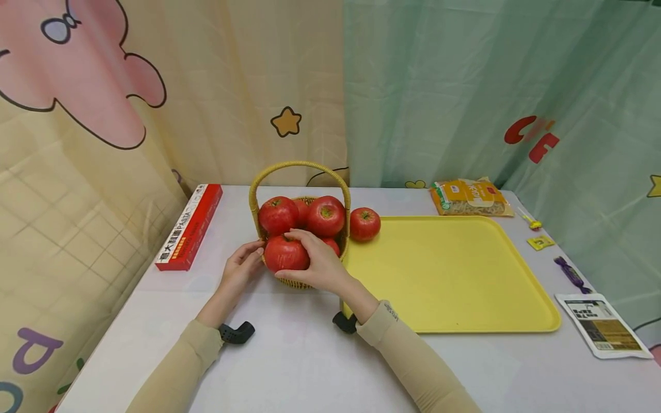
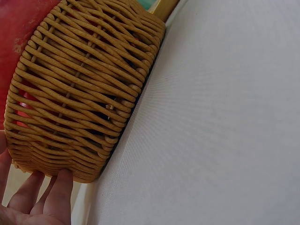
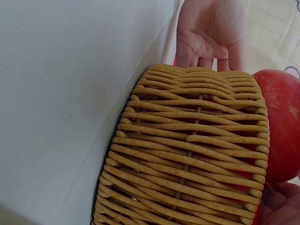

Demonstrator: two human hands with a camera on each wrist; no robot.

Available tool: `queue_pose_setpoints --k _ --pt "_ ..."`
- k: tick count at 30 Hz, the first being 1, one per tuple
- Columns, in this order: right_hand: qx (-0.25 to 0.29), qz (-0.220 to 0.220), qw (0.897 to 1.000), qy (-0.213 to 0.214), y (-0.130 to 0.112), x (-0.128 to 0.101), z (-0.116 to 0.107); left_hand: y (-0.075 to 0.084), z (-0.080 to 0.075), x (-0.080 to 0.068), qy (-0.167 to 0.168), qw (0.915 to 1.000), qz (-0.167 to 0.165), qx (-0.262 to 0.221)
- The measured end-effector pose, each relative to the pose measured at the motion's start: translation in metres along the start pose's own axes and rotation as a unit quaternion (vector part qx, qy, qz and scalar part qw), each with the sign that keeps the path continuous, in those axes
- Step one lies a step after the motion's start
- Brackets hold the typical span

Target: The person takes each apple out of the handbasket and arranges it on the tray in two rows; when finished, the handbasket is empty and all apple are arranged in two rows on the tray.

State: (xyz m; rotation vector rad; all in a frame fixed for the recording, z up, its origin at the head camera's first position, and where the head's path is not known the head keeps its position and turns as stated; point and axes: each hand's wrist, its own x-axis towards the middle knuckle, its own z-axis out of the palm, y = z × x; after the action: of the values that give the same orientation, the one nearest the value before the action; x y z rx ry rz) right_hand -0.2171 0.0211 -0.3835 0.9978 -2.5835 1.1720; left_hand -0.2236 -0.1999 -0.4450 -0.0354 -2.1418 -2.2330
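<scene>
A yellow wicker basket [image 1: 299,165] with a tall arched handle is filled with several red apples [image 1: 326,215]. At its front rim my right hand [image 1: 320,267] grips a large red apple [image 1: 286,254], fingers over the top and thumb below. My left hand [image 1: 241,267] rests against the basket's left side, its extended fingertips touching the woven wall. In the left wrist view those fingers [image 2: 60,194] meet the weave [image 2: 84,84] near the rim. The right wrist view has the gripped apple [image 3: 283,126] bulging past the rim. Its underside inside the basket is hidden.
Right of the basket, another apple [image 1: 365,224] sits by the corner of a yellow tray [image 1: 454,275]. A red pasta box [image 1: 190,226] lies at left. Behind the tray is an orange food bag [image 1: 471,197]; small candies [image 1: 540,242] and a white pouch [image 1: 603,326] line the right edge.
</scene>
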Motion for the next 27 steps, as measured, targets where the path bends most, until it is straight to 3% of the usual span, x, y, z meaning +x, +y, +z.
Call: queue_pose_setpoints --k 10,20,27 --pt "-0.021 -0.001 1.0 0.0 -0.0008 -0.0005 0.0008 0.001 -0.0001 -0.0002 -0.001 1.0 -0.007 0.005" --pt "0.001 -0.002 1.0 0.013 -0.0008 0.0002 0.0037 -0.0001 -0.0009 -0.0012 0.001 1.0 -0.009 0.002" --pt "0.036 0.007 0.999 0.015 0.0004 -0.0006 0.0021 -0.0037 -0.0013 -0.0008 -0.006 0.9996 0.026 -0.013"
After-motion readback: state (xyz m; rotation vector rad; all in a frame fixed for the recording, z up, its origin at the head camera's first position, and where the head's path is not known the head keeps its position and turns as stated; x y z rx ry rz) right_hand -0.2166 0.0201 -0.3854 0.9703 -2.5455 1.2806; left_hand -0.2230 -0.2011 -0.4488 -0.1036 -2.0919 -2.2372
